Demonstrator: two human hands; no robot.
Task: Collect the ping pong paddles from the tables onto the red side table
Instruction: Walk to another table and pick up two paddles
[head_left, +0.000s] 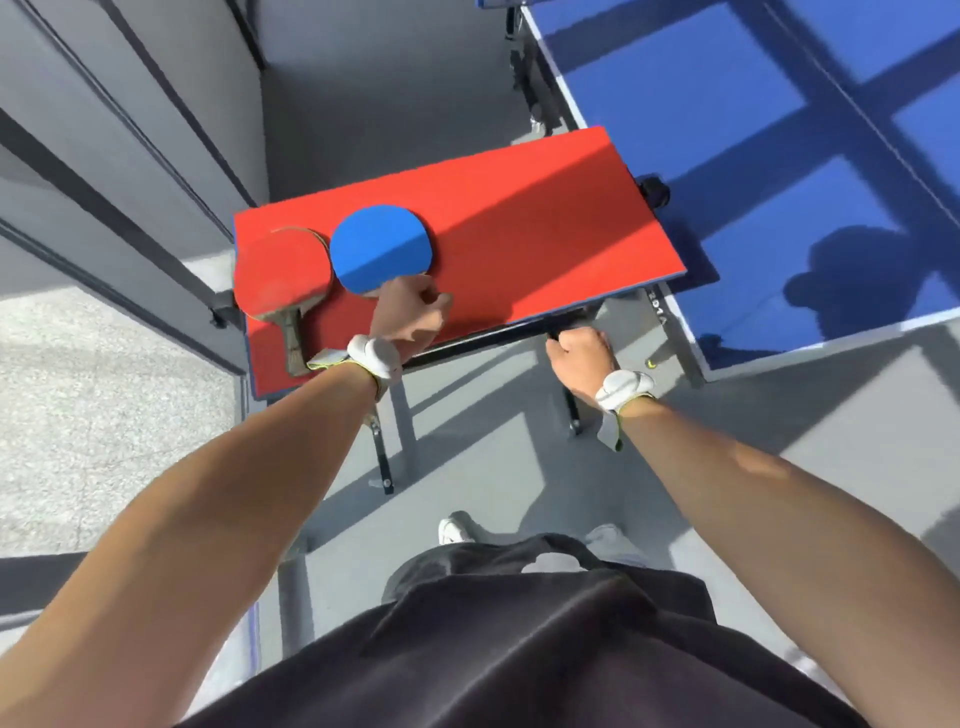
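Note:
The red side table (519, 234) stands in front of me. A red-faced paddle (283, 273) lies at its left end, handle pointing toward me, with another paddle's edge showing under it. Beside it lies a blue-faced paddle (382, 249), flat on the top. My left hand (410, 312) is closed over the blue paddle's handle, which is hidden under the fingers. My right hand (582, 353) is curled around the black frame bar under the table's near edge.
A blue ping pong table (779, 156) fills the right side, touching the side table's far right corner. Grey wall panels with dark frames run along the left. The table's black legs and my feet stand on the grey floor below.

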